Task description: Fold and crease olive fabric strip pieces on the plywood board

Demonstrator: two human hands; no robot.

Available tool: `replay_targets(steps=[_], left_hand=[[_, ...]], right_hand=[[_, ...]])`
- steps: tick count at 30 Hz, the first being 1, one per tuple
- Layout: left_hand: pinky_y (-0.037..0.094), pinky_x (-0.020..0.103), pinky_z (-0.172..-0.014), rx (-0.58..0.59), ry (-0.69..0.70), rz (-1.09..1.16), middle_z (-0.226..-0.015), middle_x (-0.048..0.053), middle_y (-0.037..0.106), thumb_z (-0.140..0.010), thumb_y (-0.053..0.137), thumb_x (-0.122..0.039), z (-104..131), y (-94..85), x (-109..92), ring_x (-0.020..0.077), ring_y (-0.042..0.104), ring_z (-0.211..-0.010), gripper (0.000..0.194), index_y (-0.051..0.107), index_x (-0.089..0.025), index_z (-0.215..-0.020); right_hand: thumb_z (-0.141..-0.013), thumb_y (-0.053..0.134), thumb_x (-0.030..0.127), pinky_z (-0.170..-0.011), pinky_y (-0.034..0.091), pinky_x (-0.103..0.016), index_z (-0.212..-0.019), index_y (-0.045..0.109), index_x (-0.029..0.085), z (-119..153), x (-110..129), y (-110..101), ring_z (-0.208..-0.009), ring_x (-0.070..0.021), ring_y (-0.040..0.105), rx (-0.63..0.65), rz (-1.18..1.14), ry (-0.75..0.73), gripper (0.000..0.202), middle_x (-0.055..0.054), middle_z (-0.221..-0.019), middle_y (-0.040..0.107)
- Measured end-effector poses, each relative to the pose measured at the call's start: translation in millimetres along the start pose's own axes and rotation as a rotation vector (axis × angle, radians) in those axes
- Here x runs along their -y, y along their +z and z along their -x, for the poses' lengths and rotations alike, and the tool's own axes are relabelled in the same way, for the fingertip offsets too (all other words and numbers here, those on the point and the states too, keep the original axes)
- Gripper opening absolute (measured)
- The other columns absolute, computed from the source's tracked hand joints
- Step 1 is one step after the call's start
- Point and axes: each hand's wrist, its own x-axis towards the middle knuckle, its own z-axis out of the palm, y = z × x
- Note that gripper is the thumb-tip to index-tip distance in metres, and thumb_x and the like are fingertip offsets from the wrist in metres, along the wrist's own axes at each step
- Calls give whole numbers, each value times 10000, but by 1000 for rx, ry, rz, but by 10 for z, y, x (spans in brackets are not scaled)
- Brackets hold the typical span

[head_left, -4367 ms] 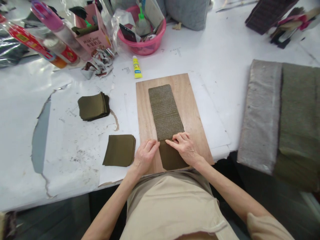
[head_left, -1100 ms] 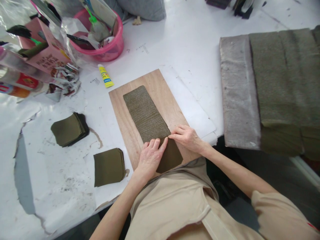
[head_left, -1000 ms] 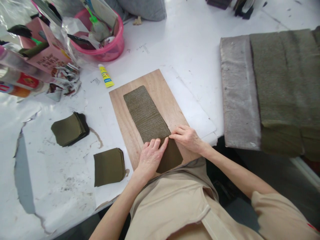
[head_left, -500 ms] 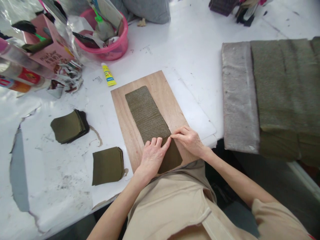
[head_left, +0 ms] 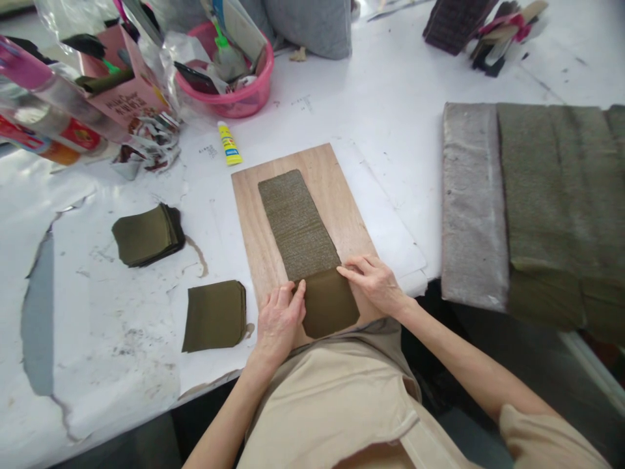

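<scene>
A long olive fabric piece (head_left: 303, 228) with a grainy upper face lies on a wooden board (head_left: 332, 185). Its near end shows a smooth olive panel (head_left: 333, 305), meeting the grainy part along a straight crosswise line. At the left end of that line, my left hand (head_left: 278, 319) is closed, thumb and fingers at the fabric edge. My right hand (head_left: 372, 280) pinches the right end of the same line, its other fingers curled. Whether the smooth panel is a fold or a separate layer, I cannot tell.
Two stacks of olive pieces, a far stack (head_left: 144, 238) and a near stack (head_left: 212, 316), lie left of the board. Beyond are a yellow glue tube (head_left: 229, 144) and a pink basket (head_left: 229, 107). Olive sheets (head_left: 551, 195) cover a grey slab (head_left: 471, 202) at right.
My left hand has slid left along the line to the panel's left corner, uncovering the smooth panel. My right hand stays at the right end. The camera view has shifted slightly.
</scene>
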Motion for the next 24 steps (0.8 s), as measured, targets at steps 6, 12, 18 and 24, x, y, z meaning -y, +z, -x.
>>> replay_targets(steps=[6, 12, 18, 24], left_hand=[[465, 354, -825, -88, -165, 185, -985, 80, 605, -939, 543, -311, 158, -65, 144, 222, 552, -908, 189, 640, -170, -1019], [461, 341, -823, -139, -126, 286, -974, 64, 594, -952, 515, -257, 52, -77, 39, 202, 556, -912, 161, 641, -193, -1030], [462, 384, -877, -116, -27, 260, -1062, 93, 588, -929, 556, -241, -238, -44, -73, 241, 536, -1021, 226, 621, -179, -1137], [458, 370, -862, -91, 102, 336, -926, 68, 645, -955, 533, -306, -420, -87, -183, 218, 582, -973, 189, 648, -172, -1024]], right_hand=[[-956, 500, 158, -841, 498, -322, -1007, 682, 217, -97, 81, -81, -999, -192, 558, -120, -107, 155, 198, -69, -1046, 633], [-853, 682, 202, -807, 469, -347, -932, 623, 188, -398, 278, -68, -949, -220, 552, 122, -34, 72, 100, -58, -937, 638], [-836, 685, 162, -701, 420, -309, -782, 564, 189, -573, 293, -107, -820, -198, 529, 256, -1, 84, 134, -33, -819, 601], [-893, 560, 172, -705, 464, -311, -822, 553, 208, -450, 375, -276, -791, -180, 576, 198, -332, 82, 80, -22, -830, 619]])
